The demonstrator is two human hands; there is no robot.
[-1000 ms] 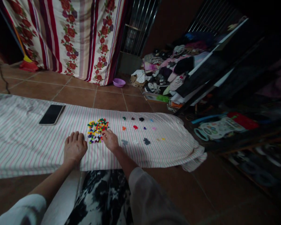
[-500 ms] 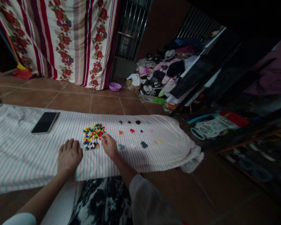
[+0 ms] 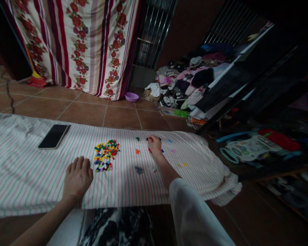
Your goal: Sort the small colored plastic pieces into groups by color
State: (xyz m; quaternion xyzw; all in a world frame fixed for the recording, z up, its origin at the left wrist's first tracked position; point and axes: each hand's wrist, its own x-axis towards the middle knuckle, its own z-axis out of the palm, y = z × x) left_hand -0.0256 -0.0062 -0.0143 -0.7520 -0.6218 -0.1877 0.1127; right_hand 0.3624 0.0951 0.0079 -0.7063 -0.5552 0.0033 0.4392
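Observation:
A mixed pile of small coloured pieces (image 3: 106, 154) lies on a striped cloth (image 3: 79, 143). My left hand (image 3: 78, 177) rests flat on the cloth just left of the pile, holding nothing. Over the back row of sorted pieces is my right hand (image 3: 155, 144), its fingertips pinched together; whatever is in them is too small to make out. The hand and forearm partly cover the dark and red groups. Around it sit little groups of green pieces (image 3: 138, 139), orange pieces (image 3: 137, 151), grey pieces (image 3: 138, 169), light blue pieces (image 3: 169, 140) and pink pieces (image 3: 173, 151).
A phone (image 3: 53, 136) lies on the cloth at the left. Beyond, on the tiled floor, are a purple basin (image 3: 131, 97), a heap of clothes (image 3: 187, 80) and a red broom (image 3: 37, 80). A floral curtain (image 3: 92, 48) hangs behind.
My right hand has moved right, from the edge of the mixed pile to the back row of sorted groups. My left hand stays on the cloth. The view has shifted slightly.

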